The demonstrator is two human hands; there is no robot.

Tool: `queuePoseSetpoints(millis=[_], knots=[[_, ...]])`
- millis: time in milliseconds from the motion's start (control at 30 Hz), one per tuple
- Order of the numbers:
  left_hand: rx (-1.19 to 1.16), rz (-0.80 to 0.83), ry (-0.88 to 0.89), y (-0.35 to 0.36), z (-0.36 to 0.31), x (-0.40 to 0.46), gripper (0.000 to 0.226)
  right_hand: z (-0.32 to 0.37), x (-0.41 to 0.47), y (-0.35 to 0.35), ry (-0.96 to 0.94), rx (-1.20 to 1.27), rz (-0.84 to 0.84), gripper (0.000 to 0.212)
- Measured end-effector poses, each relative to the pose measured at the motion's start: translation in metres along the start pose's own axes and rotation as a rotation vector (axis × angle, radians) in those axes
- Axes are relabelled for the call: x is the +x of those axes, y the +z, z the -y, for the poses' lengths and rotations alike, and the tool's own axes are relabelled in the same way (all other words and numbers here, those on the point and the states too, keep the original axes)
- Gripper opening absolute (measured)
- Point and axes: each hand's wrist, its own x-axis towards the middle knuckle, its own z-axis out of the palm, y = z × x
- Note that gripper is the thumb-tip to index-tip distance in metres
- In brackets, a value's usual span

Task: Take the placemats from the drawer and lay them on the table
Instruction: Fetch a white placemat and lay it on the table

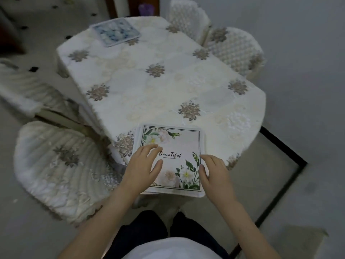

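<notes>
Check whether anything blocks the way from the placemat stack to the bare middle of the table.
Nothing visible does. The stack lies at the near table edge, with the left hand resting on it and the right hand at its right edge. The cloth beyond is bare as far as the blue placemat at the far corner.

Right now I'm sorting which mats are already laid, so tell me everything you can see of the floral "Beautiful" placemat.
The floral placemat is square, pale pink with white flowers, green leaves, a thin dark border and the script "BeauTiful". It lies flat on top of a small stack at the table's near edge. The left hand rests on it with relaxed fingers; the right hand is at its right edge.
</notes>
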Motion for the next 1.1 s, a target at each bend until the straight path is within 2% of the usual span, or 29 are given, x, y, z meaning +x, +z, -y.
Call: queuePoseSetpoints(millis=[100, 200, 333, 433, 600, 733, 833, 933, 1000, 1100], knots=[[-0.049, 0.086, -0.201, 0.021, 0.019, 0.008, 0.056, -0.010, 0.021, 0.011, -0.015, 0.018, 0.078, 0.034], [-0.058, 0.142, -0.353, 0.041, 0.042, 0.015, 0.049, -0.024, 0.042, 0.038, 0.052, 0.027, 0.209, 0.037], [-0.080, 0.219, -0.498, 0.059, 0.063, 0.018, 0.053, -0.048, 0.056, 0.071, 0.287, -0.073, 0.385, 0.048], [-0.129, 0.241, -0.594, 0.065, 0.069, 0.019, 0.054, -0.054, 0.058, 0.082, 0.396, -0.085, 0.411, 0.053], [-0.222, 0.156, -0.655, 0.067, 0.071, 0.023, 0.057, -0.056, 0.057, 0.090, 0.438, 0.016, 0.418, 0.055], [-0.352, 0.069, -0.706, 0.064, 0.075, 0.028, 0.054, -0.051, 0.058, 0.086, 0.428, 0.041, 0.334, 0.053], [-0.534, 0.038, -0.738, 0.058, 0.082, 0.033, 0.047, -0.051, 0.058, 0.076, 0.452, 0.193, 0.252, 0.050], [-0.658, 0.093, -0.695, 0.052, 0.087, 0.038, 0.046, -0.054, 0.061, 0.068, 0.523, 0.432, 0.204, 0.052], [-0.701, 0.150, -0.661, 0.051, 0.085, 0.040, 0.050, -0.057, 0.064, 0.066, 0.545, 0.566, 0.238, 0.056], [-0.769, 0.189, -0.643, 0.052, 0.086, 0.039, 0.053, -0.059, 0.066, 0.068, 0.560, 0.616, 0.304, 0.065]])
